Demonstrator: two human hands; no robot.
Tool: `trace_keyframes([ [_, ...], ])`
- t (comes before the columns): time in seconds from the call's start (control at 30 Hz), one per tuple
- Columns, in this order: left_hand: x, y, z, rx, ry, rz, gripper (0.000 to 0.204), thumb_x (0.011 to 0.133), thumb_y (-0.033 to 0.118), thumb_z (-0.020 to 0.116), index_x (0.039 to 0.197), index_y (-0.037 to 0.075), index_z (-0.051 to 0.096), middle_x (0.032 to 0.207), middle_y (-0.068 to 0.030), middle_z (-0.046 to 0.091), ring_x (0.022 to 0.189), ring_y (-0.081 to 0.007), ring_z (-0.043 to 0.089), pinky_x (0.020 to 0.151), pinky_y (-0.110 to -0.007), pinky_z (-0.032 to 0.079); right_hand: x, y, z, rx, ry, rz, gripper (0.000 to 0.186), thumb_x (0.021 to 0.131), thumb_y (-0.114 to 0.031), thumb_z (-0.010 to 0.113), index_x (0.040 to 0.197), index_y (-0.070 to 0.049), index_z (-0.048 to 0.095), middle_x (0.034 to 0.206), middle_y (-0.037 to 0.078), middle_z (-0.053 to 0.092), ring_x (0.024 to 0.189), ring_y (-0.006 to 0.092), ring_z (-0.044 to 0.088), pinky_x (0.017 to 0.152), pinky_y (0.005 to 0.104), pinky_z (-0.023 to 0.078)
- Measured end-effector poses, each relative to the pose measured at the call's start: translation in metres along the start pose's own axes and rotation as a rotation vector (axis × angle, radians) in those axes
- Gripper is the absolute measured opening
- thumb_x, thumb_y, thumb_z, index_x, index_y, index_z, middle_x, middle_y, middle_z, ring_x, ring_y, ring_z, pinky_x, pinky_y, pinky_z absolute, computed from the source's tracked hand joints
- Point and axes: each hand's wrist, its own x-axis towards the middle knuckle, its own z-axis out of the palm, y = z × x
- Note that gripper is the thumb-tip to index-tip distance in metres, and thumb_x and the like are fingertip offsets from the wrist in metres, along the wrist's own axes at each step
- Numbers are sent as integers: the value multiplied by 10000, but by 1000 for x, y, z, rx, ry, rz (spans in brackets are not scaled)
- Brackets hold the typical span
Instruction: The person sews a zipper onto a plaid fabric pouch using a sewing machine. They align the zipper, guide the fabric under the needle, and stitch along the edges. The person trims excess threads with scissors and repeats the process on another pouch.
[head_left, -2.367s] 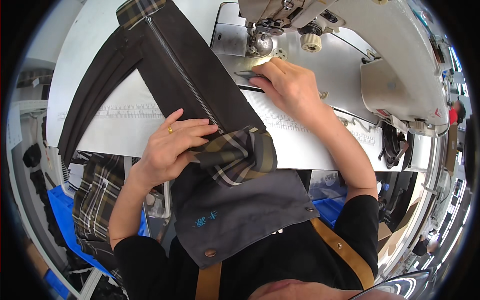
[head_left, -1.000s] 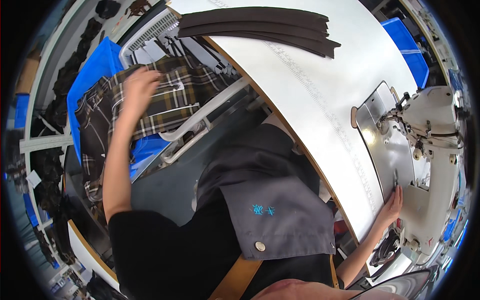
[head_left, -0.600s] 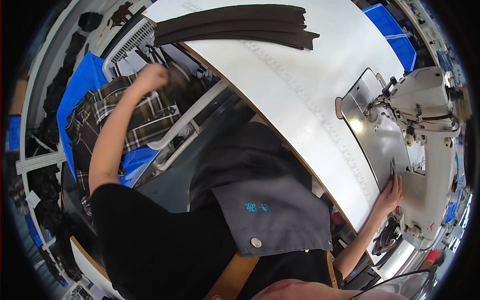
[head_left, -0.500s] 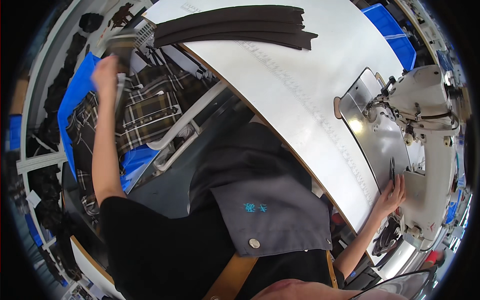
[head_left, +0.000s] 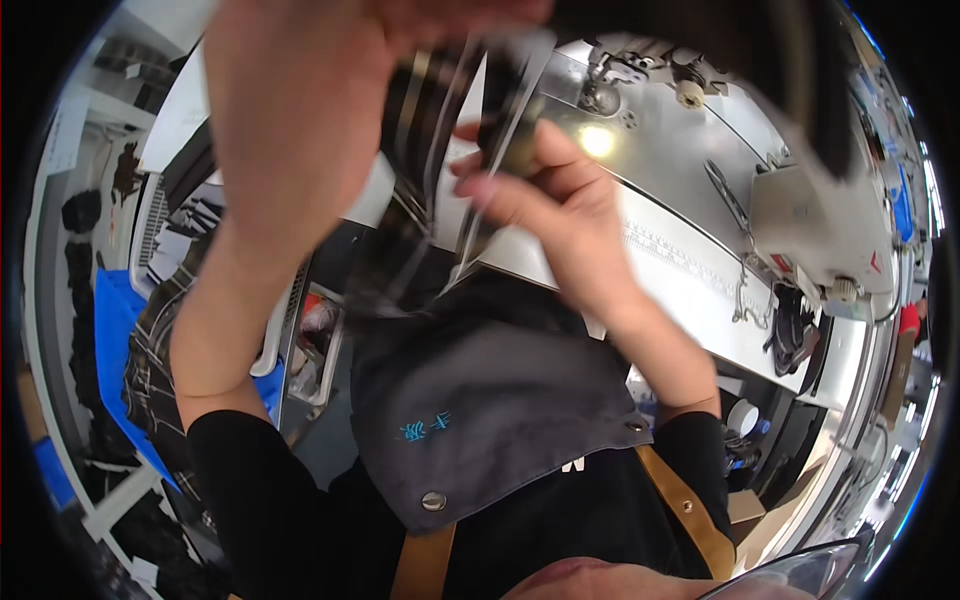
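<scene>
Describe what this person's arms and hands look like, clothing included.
Short black sleeves end near the elbows, leaving both forearms bare. The left hand and right hand wear no gloves, and neither wrist shows a watch. Blur hides finer detail on the left.

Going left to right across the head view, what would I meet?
Blue bin → left hand, blurred → dark striped cloth, also blurred → right hand → metal snips → white sewing-machine housing.
</scene>
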Motion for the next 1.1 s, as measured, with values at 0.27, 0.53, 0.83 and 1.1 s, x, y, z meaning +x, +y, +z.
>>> trace_keyframes([
  [0.27,75,-11,-22,52,69,175,205,898,150,547,1033,-3,572,887,-115,675,787,-186,658,753,-271,519,-6,-10,-63,62,162,-215,561,802,24,668,1307,36,421,1053,117,652,924,129,618,826,256,492],
  [0.53,77,-119,-34,384,156,-247,306,898,124,555,1180,7,539,1009,-111,668,860,-136,616,782,-261,481,-26,56,-79,-233,241,-67,426,858,61,498,1274,-30,515,999,23,597,842,78,546,773,208,434],
  [0.83,70,-137,-42,1285,-68,311,225,798,105,641,1012,56,688,1102,-36,641,996,-221,547,851,-314,433,34,55,-107,-1511,232,-815,229,694,-71,601,916,-33,645,977,71,597,738,187,606,586,304,489],
  [1.1,55,-140,-17,1392,-331,459,261,814,233,652,1040,102,657,1150,20,614,1010,-171,566,998,-588,228,33,48,-152,-1673,270,-770,336,637,-12,628,969,-61,648,1067,14,652,716,168,624,591,287,479],
])
